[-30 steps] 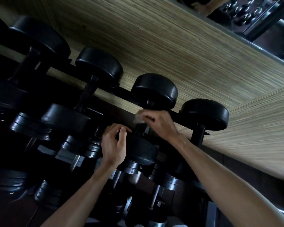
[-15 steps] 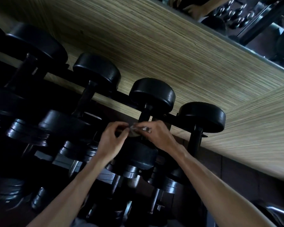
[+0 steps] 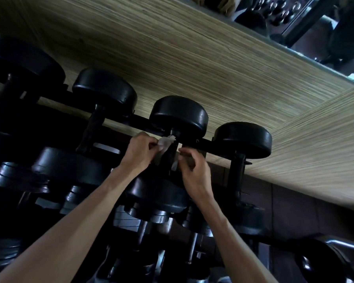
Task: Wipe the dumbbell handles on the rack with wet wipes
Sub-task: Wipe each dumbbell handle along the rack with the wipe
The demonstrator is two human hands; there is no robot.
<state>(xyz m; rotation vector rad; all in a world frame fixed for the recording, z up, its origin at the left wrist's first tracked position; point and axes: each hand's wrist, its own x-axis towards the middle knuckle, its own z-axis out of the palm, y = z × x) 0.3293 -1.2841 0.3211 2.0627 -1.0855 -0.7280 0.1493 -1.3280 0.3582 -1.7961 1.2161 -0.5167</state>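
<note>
Head view, frame centre: the crumpled white wet wipe point(image 3: 165, 143), one-handed a second ago, now wraps the black dumbbell handle point(image 3: 170, 155), both hands' fingers point(image 3: 151, 145) pinching it, ready to scrub.

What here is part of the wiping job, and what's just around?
In the job:
wipe
handle
left hand
right hand
rack

Just around:
wood floor
mirror
</note>
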